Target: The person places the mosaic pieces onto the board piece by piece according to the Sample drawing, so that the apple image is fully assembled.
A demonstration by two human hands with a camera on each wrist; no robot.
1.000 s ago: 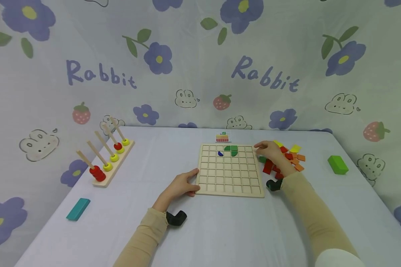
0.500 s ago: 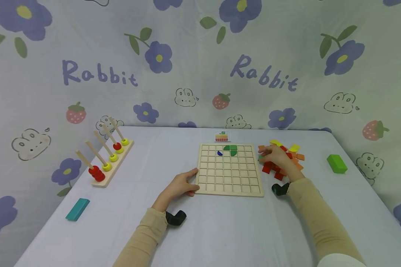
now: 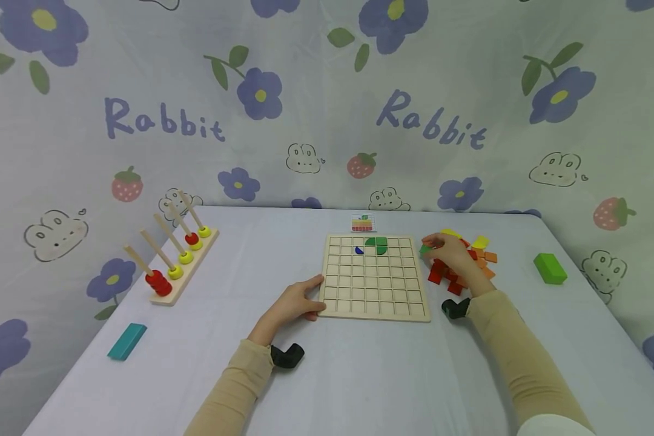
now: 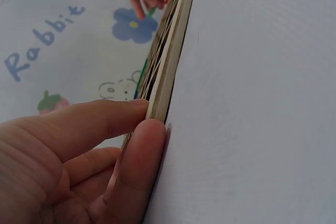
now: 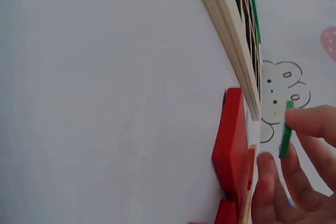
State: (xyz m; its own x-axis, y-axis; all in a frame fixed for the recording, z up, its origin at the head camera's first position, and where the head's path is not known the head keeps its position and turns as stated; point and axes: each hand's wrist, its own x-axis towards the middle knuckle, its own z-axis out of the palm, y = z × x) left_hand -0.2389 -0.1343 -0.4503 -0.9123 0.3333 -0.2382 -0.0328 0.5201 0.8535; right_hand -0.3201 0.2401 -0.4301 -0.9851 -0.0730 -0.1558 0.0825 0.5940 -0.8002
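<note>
A pale wooden grid board [image 3: 370, 284] lies flat on the table. Green pieces [image 3: 380, 245] and a small blue piece [image 3: 358, 250] sit in its far rows. My left hand [image 3: 294, 303] rests at the board's left edge, its index finger and thumb spread apart and touching the rim, as the left wrist view confirms. Right of the board, my right hand [image 3: 449, 251] pinches a thin green tile [image 5: 286, 129] between thumb and fingers. That tile is raised above a pile of red tiles [image 3: 437, 272], orange tiles [image 3: 485, 272] and yellow tiles [image 3: 481, 242]; the hand covers part of the pile.
A small picture card [image 3: 363, 222] lies behind the board. A wooden peg stand [image 3: 188, 266] with red and yellow beads is at the left. Nearer sits a teal block [image 3: 127, 342]. A bright green block [image 3: 550, 268] lies far right. A patterned curtain [image 3: 327, 109] hangs behind.
My right hand has drawn back from the board's right edge to the tile pile and now holds up a green tile. The left hand has stayed at the board's edge.
</note>
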